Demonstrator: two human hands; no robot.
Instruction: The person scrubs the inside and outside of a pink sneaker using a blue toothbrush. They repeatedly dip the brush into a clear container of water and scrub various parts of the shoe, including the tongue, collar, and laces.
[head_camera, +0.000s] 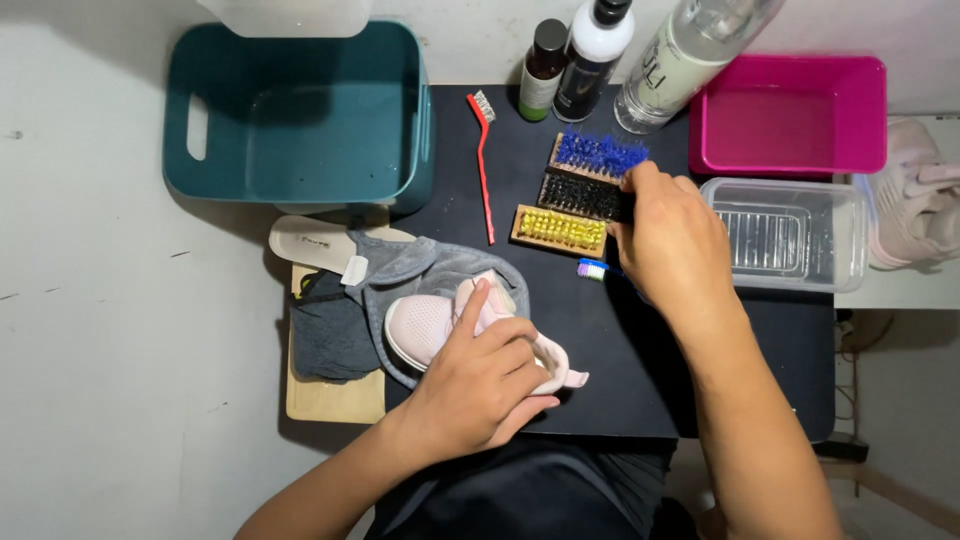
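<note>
**Shoe held, hand at the brushes**

Nearest the body, the left hand (480, 385) lies over a pale pink shoe (430, 325), its fingers (500, 345) clenched around the heel end and one finger stretched along the tongue. The shoe rests on a grey cloth (420, 270) at the near left of the black worktop (620, 350), toe pointing left. A white insole (310, 243) lies just beyond the cloth, over a wooden board (330, 400).

Further out, the right hand (670, 245) reaches three brushes lying side by side. Its fingers close on the end of the black brush (580, 195), between the blue brush (598, 152) and the yellow brush (558, 228). A small toothbrush head (592, 268) peeks out beside the palm. A red brush (483, 165) lies to the left.

At the far edge stand three bottles (590, 60), with a teal bin (300, 115) on the left, a pink tub (790, 115) on the right and a clear tub (790, 235) nearer.

The brushes touch, so lifting the black one may drag its neighbours. The bottles stand close behind; a knuckle could tip one, I judge.
</note>
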